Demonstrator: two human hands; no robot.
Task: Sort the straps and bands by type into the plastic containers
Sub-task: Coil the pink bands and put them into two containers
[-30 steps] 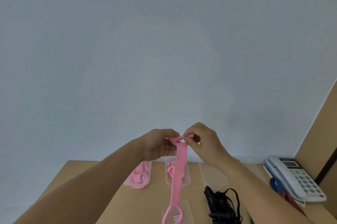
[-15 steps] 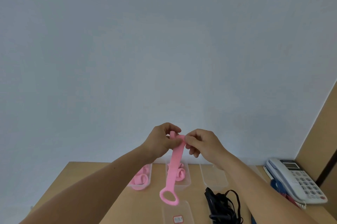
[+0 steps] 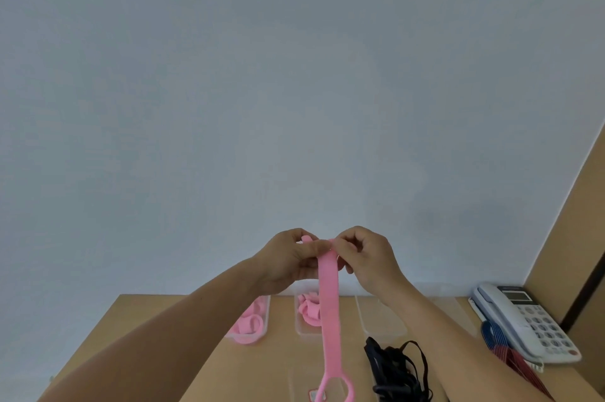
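The left hand (image 3: 288, 259) and right hand (image 3: 368, 257) are pinching the top end of a pink strap (image 3: 329, 310) between curled fingers, holding it above the counter (image 3: 275, 359). The strap is hanging straight down, its looped end dangling near a pile of black straps (image 3: 394, 369)

1. Light wooden table (image 3: 278, 362), back edge against a pale wall.
2. Far side, a row of clear plastic containers: left container (image 3: 265, 313) holds pink bands (image 3: 248, 324); middle container (image 3: 299, 326) holds pink bands too; third container (image 3: 383, 319) beside it; a fourth (image 3: 455, 306) is partly hidden.
3. Black straps (image 3: 396, 369) are heaped near the third container.
4. Near edge: clear piece (image 3: 304, 392) with a red label.
5. Right side: white telephone (image 3: 523, 319), with a blue band (image 3: 494, 334) and a red band (image 3: 514, 360) beside it.
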